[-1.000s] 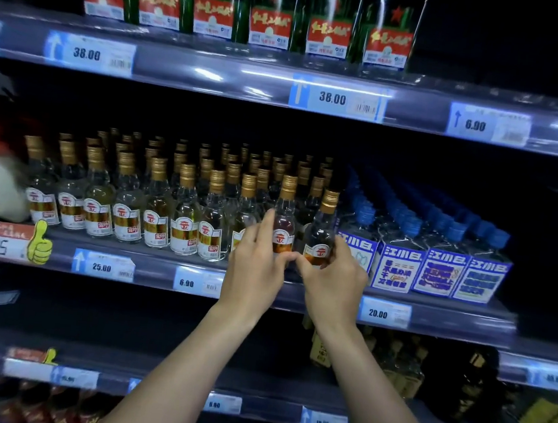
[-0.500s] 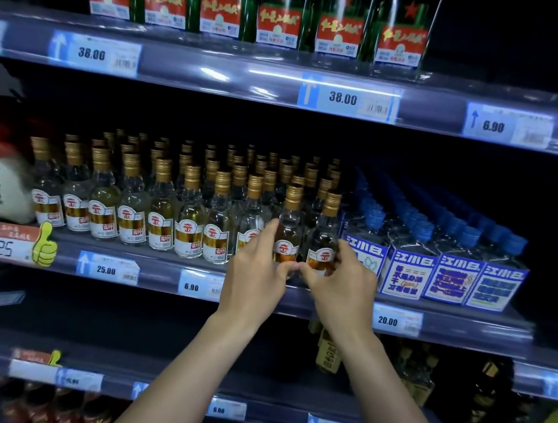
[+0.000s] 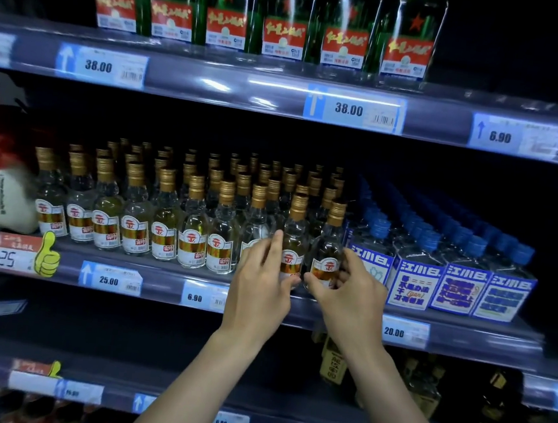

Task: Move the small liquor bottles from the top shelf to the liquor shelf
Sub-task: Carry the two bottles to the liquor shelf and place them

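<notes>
The person is setting two small clear glass liquor bottles with gold screw caps into the front row of the middle shelf point(image 3: 167, 280), so the placing step looks nearly finished. The left hand point(image 3: 259, 288) is wrapping the lower body of one small gold-capped bottle point(image 3: 294, 237), thumb crossing under its label and fingers point(image 3: 275, 245) rising along its left side, so its grip is pinching that bottle. The right hand point(image 3: 351, 294) is cupping the neighbouring gold-capped bottle point(image 3: 329, 247) from the right, thumb low at the front, its grip closing on that bottle. Both bottles are standing upright at the shelf edge, just beside the blue-capped bottles with blue and white labels point(image 3: 415, 277). Both forearms are reaching up and forward, wrists close together. The next move probably calls for nudging the pair level with the row of matching bottles point(image 3: 161, 233), then letting go without tipping neighbours
</notes>
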`<state>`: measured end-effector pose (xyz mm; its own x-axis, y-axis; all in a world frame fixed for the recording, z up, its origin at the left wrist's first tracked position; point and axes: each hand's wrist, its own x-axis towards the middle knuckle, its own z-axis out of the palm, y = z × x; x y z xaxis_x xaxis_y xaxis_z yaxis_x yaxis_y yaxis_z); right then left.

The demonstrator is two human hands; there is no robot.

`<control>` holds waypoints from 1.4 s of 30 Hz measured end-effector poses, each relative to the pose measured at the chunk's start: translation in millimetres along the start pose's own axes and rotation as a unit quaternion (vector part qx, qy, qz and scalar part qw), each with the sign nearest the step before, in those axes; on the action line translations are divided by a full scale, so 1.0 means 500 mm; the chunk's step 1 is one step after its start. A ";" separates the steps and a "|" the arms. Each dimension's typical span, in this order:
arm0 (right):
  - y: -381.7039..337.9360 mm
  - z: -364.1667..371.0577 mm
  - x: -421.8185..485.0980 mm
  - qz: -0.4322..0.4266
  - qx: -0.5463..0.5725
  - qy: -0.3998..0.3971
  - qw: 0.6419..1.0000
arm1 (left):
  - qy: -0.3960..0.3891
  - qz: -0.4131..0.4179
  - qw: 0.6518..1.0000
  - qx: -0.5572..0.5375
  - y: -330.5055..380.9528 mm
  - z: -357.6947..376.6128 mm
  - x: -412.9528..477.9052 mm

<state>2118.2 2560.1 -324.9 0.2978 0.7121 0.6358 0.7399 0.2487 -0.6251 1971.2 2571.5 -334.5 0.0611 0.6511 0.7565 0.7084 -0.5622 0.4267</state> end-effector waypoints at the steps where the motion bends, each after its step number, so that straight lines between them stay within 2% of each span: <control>1: 0.000 0.000 0.000 -0.003 0.000 0.002 1.000 | -0.002 0.001 1.000 0.005 0.000 -0.001 -0.001; 4: 0.004 0.001 0.000 -0.008 0.001 0.001 1.000 | 0.004 0.011 1.000 0.013 0.006 -0.018 0.002; 8: 0.007 -0.003 0.003 -0.010 -0.016 -0.003 1.000 | 0.074 0.129 0.988 0.051 -0.015 -0.101 0.091; 10: 0.009 -0.003 0.006 -0.006 -0.024 -0.009 1.000 | 0.064 0.168 0.980 0.084 -0.032 -0.156 0.166; 15: 0.013 0.001 0.008 0.004 -0.016 -0.018 1.000 | -0.128 0.108 0.977 0.132 -0.047 -0.211 0.279; 18: 0.012 0.003 0.009 0.002 -0.013 -0.018 1.000 | -0.200 0.063 0.972 0.104 -0.057 -0.197 0.288; 23: 0.006 0.004 0.005 -0.015 -0.005 -0.012 1.000 | -0.190 0.013 0.981 0.021 -0.070 -0.189 0.295; 30: 0.003 0.014 0.002 -0.022 0.007 0.001 1.000 | -0.194 0.000 0.980 -0.047 -0.062 -0.192 0.290; 35: 0.003 0.017 0.004 -0.015 0.000 -0.004 1.000 | -0.195 0.011 0.980 -0.032 -0.066 -0.199 0.293; 42: -0.002 0.014 0.004 -0.018 -0.012 -0.009 1.000 | -0.190 0.066 0.980 0.009 -0.068 -0.210 0.286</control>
<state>2113.7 2565.9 -325.9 0.2594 0.7153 0.6489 0.7638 0.2593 -0.5911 1881.9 2630.1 -188.9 0.4075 0.7178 0.5645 0.6885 -0.6476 0.3264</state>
